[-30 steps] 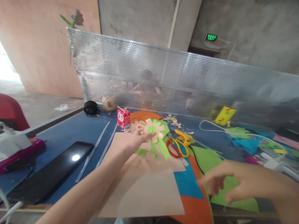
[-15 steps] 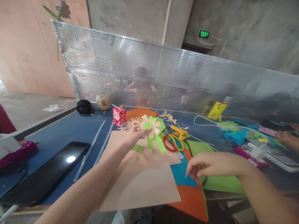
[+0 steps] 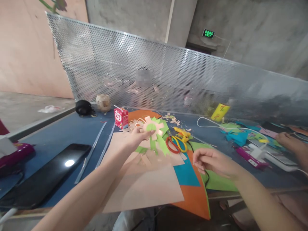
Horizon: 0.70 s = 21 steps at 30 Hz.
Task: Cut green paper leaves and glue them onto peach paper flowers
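Note:
My left hand (image 3: 137, 138) is closed on a paper flower (image 3: 158, 131), thumb pressed at its green round centre. The flower has pale petals, with green pointed leaf shapes around it and a green strip hanging below. My right hand (image 3: 208, 160) hovers over coloured sheets, fingers loosely curled and apart, with nothing visible in them. Between the hands lie scissors (image 3: 173, 148) with red and yellow handles, beside a yellow glue gun (image 3: 184, 134) with a black cord. A large pale paper sheet (image 3: 144, 186) lies under my left forearm.
A red drink carton (image 3: 121, 118) with a straw stands left of the flower. Farther left lie clear strips (image 3: 92, 147) and a black phone (image 3: 55, 170). Paper scraps (image 3: 172, 119) lie near the perforated metal screen (image 3: 115, 64). At right are a purple power strip (image 3: 250, 158) and another person's hand (image 3: 287, 141).
My right hand has risen slightly, away from the table's front edge. My left hand keeps its hold on the paper flower. The whole view has shifted a little.

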Available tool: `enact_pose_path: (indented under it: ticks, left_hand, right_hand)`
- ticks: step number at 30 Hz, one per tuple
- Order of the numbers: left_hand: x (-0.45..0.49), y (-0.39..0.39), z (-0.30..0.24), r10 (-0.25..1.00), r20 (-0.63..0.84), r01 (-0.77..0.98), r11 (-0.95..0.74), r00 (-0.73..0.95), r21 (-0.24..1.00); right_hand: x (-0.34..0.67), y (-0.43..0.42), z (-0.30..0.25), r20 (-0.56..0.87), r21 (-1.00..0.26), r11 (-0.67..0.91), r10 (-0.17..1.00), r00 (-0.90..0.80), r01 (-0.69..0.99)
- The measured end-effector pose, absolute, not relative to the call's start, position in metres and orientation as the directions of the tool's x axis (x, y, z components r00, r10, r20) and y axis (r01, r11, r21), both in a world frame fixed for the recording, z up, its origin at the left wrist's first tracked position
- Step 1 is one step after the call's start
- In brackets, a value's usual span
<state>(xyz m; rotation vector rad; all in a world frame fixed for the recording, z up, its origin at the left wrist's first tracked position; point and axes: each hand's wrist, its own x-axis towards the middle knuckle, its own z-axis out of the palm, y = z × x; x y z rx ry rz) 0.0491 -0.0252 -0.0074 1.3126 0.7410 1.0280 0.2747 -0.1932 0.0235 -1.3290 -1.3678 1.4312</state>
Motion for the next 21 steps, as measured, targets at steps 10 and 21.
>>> enact_pose_path:
  ticks: [10,21]
  left_hand:
    - [0.049,-0.024,-0.008,0.893,0.128,-0.178,-0.054,0.432,0.983]
    - [0.050,-0.032,0.001,0.930,0.110,-0.163,-0.055,0.351,0.985]
  right_hand:
    - [0.262,-0.183,0.021,-0.214,-0.973,-0.225,0.964,-0.156,-0.059]
    - [0.263,-0.175,0.014,-0.191,-0.982,-0.190,0.979,-0.072,0.020]
